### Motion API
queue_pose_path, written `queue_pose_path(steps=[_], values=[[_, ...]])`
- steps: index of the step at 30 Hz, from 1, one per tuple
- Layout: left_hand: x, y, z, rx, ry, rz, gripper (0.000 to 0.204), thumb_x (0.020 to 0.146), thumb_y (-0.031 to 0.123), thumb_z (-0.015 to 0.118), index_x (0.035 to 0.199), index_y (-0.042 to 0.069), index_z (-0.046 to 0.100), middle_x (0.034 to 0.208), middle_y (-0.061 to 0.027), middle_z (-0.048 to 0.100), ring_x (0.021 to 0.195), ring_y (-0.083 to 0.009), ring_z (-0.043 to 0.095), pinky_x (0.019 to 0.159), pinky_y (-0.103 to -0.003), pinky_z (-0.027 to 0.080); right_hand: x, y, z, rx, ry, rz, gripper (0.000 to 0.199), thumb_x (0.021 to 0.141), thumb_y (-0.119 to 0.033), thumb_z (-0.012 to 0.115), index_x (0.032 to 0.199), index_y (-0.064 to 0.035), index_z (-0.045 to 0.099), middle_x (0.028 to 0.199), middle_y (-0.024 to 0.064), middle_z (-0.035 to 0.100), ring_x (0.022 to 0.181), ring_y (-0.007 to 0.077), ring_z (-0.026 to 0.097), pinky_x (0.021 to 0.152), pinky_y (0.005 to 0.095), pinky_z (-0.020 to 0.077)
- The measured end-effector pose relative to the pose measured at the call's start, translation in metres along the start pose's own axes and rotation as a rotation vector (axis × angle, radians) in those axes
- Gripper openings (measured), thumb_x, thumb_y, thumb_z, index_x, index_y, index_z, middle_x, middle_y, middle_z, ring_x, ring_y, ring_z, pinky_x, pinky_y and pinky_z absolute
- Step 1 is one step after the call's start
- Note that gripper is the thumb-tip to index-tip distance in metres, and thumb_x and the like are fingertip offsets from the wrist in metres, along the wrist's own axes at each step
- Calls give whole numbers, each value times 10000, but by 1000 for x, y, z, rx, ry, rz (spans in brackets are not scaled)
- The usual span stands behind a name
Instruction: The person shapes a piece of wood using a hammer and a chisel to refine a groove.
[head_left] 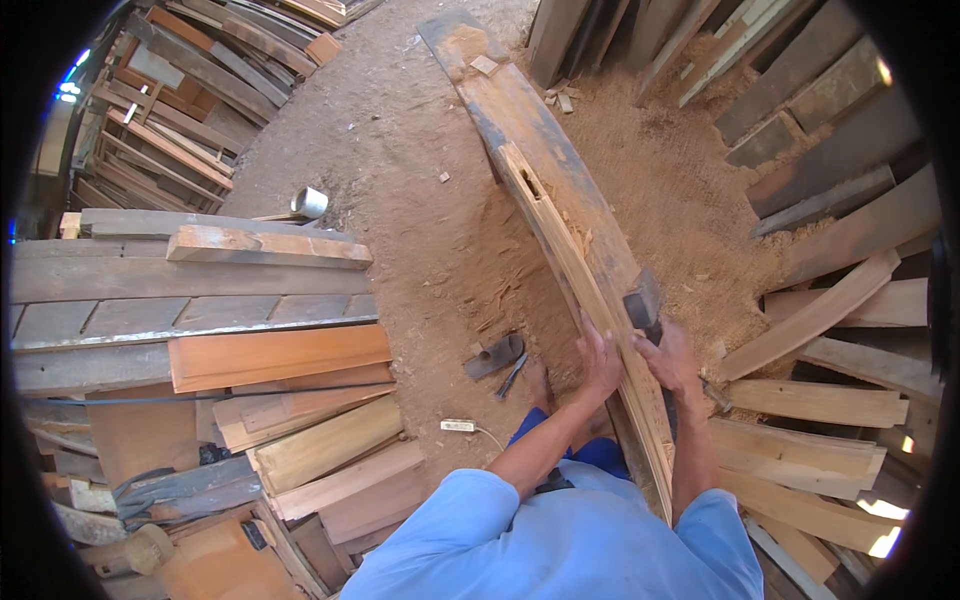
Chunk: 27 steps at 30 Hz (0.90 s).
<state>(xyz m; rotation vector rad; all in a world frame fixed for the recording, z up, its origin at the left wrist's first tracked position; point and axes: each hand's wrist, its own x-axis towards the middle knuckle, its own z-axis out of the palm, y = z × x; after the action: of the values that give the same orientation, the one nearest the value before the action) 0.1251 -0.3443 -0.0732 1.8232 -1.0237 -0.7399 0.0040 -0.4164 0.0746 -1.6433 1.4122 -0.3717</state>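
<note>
A long narrow wooden beam [560, 232] with a slot cut near its far end lies lengthwise on a thick, worn plank bench [545, 120]. Curled shavings rest on the beam's edge. My left hand [600, 358] grips the beam from its left side, fingers closed around the edge. On the other side, my right hand [668, 355] is closed on the handle of a dark, block-headed hammer [643, 297]. The hammer's head is just beyond my fingers, close over the bench; whether it touches is unclear. Most of the handle is hidden by my hand.
Stacked boards [280, 358] fill the left side, and more planks [800, 445] lie or lean on the right. A sandal [495, 357], a white cup [310, 203] and a white power strip [458, 426] are on the dusty ground. A wood offcut [484, 65] sits on the bench's far end.
</note>
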Motion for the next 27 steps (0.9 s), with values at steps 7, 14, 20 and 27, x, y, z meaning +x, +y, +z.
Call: queue_pose_path(steps=[7, 14, 20, 27], values=[[17, -42, -94, -146, -523, 213, 580, 1016, 262, 439, 1469, -97, 384, 1229, -354, 586, 1038, -513, 607, 907, -532, 459, -1, 3, 78, -294, 136, 29, 512, 845, -316, 749, 1139, 74, 596, 1026, 324, 669, 1002, 502, 644, 853, 520, 507], [-2, -168, -145, 152, -760, -20, 495, 950, 251, 529, 1372, -5, 569, 1302, -296, 609, 1236, -450, 570, 1068, -478, 444, 6, -21, 97, -599, 38, 230, 657, 831, -329, 780, 1279, 18, 446, 945, 310, 679, 925, 503, 661, 799, 542, 522], [-18, -303, -201, 559, -1094, -139, 450, 935, 269, 504, 1309, 63, 645, 1279, -229, 656, 1197, -404, 613, 1046, -472, 472, 11, -24, 98, -567, 48, 322, 639, 822, -308, 786, 1280, 9, 472, 993, 299, 691, 972, 487, 665, 838, 525, 526], [-11, -392, -219, 697, -814, -669, 457, 914, 388, 493, 1285, 209, 690, 1264, -164, 688, 1162, -383, 637, 1027, -491, 474, 17, -10, 76, -283, -144, 338, 716, 809, -230, 806, 1405, 3, 486, 1161, 248, 683, 1110, 351, 666, 977, 428, 496]])
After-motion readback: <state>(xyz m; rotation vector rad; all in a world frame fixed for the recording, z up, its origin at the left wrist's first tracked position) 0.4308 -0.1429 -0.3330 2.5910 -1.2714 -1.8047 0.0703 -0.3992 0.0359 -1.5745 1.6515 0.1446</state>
